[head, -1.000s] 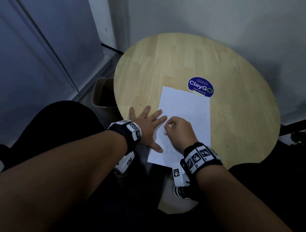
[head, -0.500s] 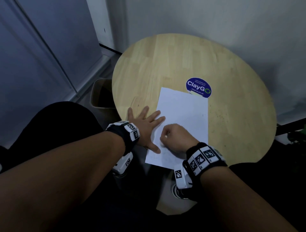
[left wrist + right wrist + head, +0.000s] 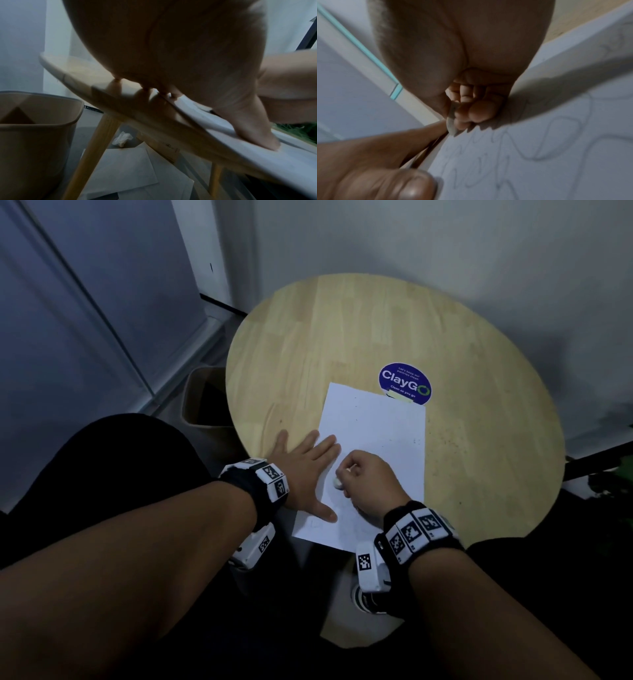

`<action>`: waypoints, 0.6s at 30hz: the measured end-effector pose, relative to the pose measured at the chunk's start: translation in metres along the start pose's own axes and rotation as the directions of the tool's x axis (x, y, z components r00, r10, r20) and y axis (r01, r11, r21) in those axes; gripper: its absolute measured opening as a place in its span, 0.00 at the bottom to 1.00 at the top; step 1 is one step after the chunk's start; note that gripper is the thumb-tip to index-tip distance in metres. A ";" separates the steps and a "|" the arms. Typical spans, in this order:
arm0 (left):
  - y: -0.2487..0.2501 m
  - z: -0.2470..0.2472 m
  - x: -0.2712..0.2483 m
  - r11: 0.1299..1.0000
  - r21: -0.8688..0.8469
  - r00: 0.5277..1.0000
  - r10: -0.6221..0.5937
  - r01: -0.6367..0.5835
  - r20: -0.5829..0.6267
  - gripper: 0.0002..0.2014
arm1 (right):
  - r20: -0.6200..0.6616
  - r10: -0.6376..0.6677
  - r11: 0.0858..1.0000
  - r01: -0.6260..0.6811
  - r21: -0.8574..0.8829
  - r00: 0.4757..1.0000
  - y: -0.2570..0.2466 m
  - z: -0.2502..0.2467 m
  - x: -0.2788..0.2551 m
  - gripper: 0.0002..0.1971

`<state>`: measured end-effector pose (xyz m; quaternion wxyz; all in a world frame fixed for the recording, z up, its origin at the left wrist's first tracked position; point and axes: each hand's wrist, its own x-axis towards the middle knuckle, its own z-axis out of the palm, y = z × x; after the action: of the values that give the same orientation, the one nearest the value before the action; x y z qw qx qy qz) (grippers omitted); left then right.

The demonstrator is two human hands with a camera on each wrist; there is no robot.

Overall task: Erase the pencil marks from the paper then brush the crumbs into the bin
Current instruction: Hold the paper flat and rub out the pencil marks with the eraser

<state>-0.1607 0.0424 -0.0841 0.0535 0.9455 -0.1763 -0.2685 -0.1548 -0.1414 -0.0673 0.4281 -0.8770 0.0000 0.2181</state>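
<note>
Since a second ago, the right hand [image 3: 364, 481] has slid slightly down the paper [image 3: 376, 436] toward its near edge.

Left of the bench [image 3: 479, 474], the bin [image 3: 34, 121] stands on the floor below its rim. The left hand [image 3: 305, 467] lies flat, fingers spread and released, across the paper's left edge, thumb on the sheet. The right hand's clenched grip pinches the eraser [image 3: 337, 482] against the paper near faint pencil marks [image 3: 539, 142]. Right of the paper, bare bench runs to the rim.
</note>
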 end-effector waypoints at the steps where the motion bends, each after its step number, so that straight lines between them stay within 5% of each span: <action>1: 0.000 0.000 0.000 1.000 -0.002 1.000 0.000 0.000 0.003 0.71 | 0.010 -0.048 0.996 0.048 -0.072 0.999 -0.002 0.002 0.000 0.06; 6: -0.001 0.000 0.001 1.000 0.008 1.000 -0.002 0.002 0.008 0.72 | -0.099 -0.139 0.969 0.115 -0.217 0.985 -0.008 0.006 0.004 0.06; 11: 0.004 -0.004 -0.001 1.000 0.016 1.000 -0.007 0.007 0.005 0.72 | 0.288 -0.095 0.905 0.204 -0.374 0.953 -0.019 0.000 -0.008 0.10; 13: 0.004 -0.005 -0.001 1.000 0.026 1.000 -0.004 0.004 0.004 0.72 | 0.226 -0.097 0.935 0.167 -0.314 0.969 -0.017 -0.004 -0.006 0.10; 16: 0.001 -0.003 0.000 1.000 0.029 1.000 -0.008 0.007 0.016 0.73 | -0.051 -0.137 0.958 0.119 -0.262 0.989 -0.011 0.000 0.000 0.08; 18: 0.001 -0.002 0.000 1.000 0.027 1.000 -0.009 0.009 0.017 0.73 | -0.076 -0.148 0.953 0.121 -0.279 0.986 -0.011 0.003 0.000 0.07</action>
<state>-0.1600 0.0417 -0.0827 0.0378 0.9445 -0.1763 -0.2746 -0.1540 -0.1326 -0.0608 0.3166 -0.9350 -0.0694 0.1442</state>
